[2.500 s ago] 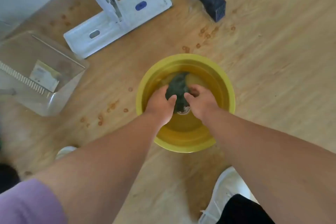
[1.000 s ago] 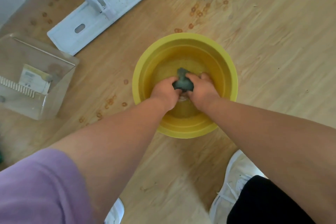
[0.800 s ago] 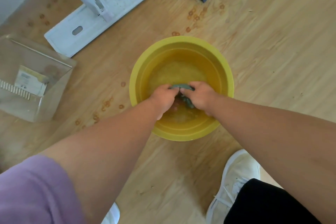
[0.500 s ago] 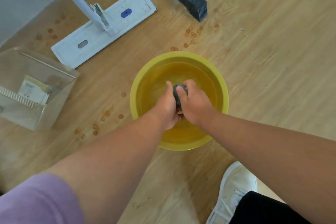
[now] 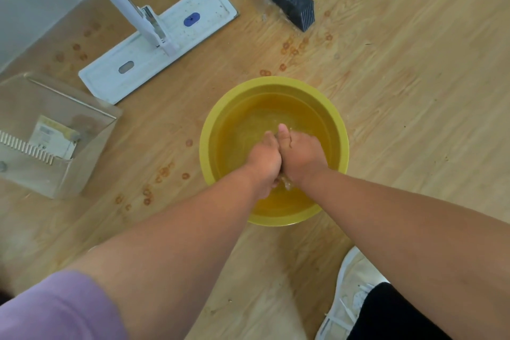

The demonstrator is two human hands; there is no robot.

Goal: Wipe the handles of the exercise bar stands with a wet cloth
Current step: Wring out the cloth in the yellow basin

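Yellow basin [image 5: 209, 130]: left hand [image 5: 263, 161], right hand [image 5: 302, 156] pressed together; grip contents hidden.

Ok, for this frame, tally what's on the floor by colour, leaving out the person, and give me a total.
Yellow: 1, the basin
White: 1, the flat mop
Black: 1, the bar end
Clear: 1, the plastic box
Total: 4
Not counted: the cloth, which cannot be seen between the left hand and right hand pressed together over the basin.
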